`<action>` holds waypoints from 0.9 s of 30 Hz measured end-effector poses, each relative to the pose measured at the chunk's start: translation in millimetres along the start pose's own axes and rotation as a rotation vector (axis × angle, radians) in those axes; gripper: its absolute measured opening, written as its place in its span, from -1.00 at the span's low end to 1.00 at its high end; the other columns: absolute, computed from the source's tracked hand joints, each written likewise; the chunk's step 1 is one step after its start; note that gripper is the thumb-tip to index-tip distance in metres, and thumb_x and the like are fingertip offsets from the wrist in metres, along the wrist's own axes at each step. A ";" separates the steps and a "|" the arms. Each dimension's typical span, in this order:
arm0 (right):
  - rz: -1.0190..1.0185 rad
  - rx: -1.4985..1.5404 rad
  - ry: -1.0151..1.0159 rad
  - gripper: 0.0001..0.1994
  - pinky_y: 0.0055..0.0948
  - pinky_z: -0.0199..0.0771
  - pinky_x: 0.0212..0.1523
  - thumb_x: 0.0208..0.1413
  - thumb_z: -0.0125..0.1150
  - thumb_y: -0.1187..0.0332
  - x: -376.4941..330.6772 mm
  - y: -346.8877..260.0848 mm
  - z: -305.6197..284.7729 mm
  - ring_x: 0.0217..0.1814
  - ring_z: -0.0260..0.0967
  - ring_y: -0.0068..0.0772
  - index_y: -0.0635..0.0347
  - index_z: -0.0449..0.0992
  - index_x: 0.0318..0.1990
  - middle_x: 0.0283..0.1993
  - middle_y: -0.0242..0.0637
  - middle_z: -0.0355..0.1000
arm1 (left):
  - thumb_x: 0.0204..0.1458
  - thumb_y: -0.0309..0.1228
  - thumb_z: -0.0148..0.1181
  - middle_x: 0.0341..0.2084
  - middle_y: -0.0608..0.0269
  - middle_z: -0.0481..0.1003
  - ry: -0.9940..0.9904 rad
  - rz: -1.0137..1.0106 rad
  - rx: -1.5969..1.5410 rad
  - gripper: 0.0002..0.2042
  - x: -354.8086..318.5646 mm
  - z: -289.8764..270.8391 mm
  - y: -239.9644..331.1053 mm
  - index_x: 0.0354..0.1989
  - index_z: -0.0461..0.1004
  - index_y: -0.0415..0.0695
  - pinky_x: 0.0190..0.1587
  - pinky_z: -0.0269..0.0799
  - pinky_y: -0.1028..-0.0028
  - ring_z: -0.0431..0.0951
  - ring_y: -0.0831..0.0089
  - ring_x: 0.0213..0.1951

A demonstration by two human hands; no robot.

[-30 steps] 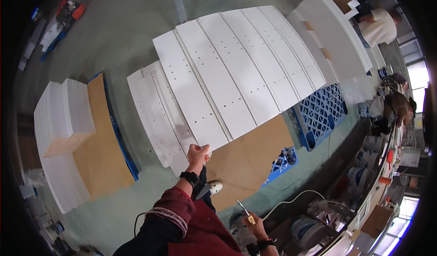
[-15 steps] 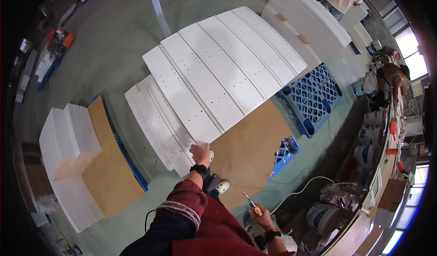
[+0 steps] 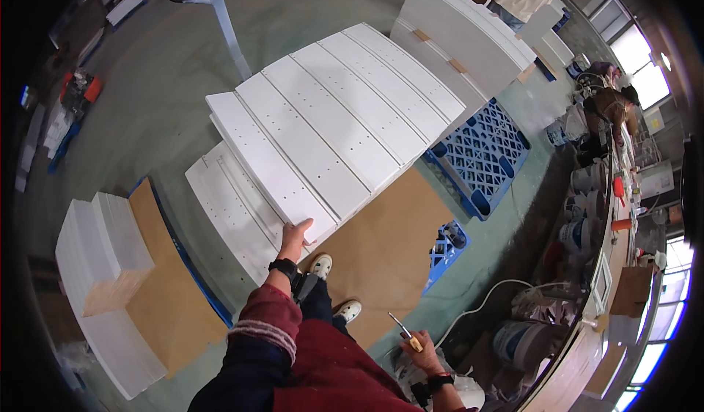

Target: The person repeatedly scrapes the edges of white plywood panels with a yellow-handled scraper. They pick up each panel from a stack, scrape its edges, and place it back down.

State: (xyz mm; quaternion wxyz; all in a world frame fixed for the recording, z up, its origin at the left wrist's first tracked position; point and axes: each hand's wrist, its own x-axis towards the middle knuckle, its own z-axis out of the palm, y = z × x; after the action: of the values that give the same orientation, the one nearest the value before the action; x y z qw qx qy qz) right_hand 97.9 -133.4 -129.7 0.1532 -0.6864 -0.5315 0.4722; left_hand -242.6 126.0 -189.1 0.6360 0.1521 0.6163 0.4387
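Workshop interior seen from above through a fisheye lens. Grey-green concrete floor [image 3: 169, 82], scuffed and bare in the middle. Blue plastic pallets [image 3: 480, 155] on the floor at right, partly under sheets of brown cardboard [image 3: 389, 243]. Further stacks of white boards [image 3: 95, 280] at lower left on another blue pallet, and more [image 3: 462, 38] at upper right. Metal stand legs [image 3: 220, 16] at top. Long cluttered worktop [image 3: 609, 265] along the right wall, with buckets [image 3: 513, 342] and containers beneath. Bright windows [image 3: 638, 67] at far right, daylight streaming in. White cable [image 3: 484, 302] trailing across the floor.
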 end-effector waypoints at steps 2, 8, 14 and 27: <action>-0.089 0.040 0.016 -0.66 -0.37 0.33 -0.13 -0.18 0.28 0.37 -3.1 0.2 -3.6 -0.07 0.27 -0.19 0.17 0.41 -0.17 -0.16 -0.13 0.33 | -0.16 -0.40 0.18 -0.42 0.19 0.47 -0.019 0.256 0.114 -0.74 -18.2 -15.5 -0.5 -0.32 0.43 -0.33 -0.30 0.43 0.35 0.48 0.38 -0.32; -0.007 0.268 0.048 -0.69 -0.50 0.33 -0.19 -0.10 0.23 0.41 -4.4 -33.9 -43.4 -0.23 0.31 -0.54 0.22 0.39 -0.15 -0.29 -0.26 0.41 | -0.22 -0.50 0.13 -0.27 0.10 0.42 -0.110 0.385 0.324 -0.65 -149.1 -74.7 55.0 -0.18 0.37 -0.33 -0.20 0.38 0.43 0.46 0.31 -0.24; -0.336 0.037 0.150 -0.69 -0.35 0.38 -0.27 -0.16 0.23 0.40 -9.1 -91.1 -88.9 -0.32 0.35 -0.05 0.19 0.37 -0.19 -0.35 -0.13 0.37 | -0.29 -0.50 0.15 -0.28 0.17 0.43 -0.137 0.107 0.272 -0.52 -299.6 -81.4 98.2 -0.08 0.28 -0.32 -0.13 0.33 0.44 0.43 0.37 -0.20; -0.297 -0.172 0.266 -0.81 -0.38 0.36 -0.40 -0.09 0.14 0.30 -83.1 -49.9 -136.9 -0.43 0.37 -0.14 0.22 0.43 -0.36 -0.44 -0.11 0.41 | -0.29 -0.54 0.15 -0.14 0.12 0.35 -0.890 -0.419 0.692 -0.40 -285.9 34.1 133.2 0.05 0.16 -0.34 -0.01 0.21 0.48 0.34 0.38 -0.07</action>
State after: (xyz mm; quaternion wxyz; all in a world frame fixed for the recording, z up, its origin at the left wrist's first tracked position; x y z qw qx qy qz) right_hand 180.7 -146.8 15.6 0.2309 -0.6674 -0.6401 0.3025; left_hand -219.4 0.5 101.3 0.8195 0.3946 0.4146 -0.0277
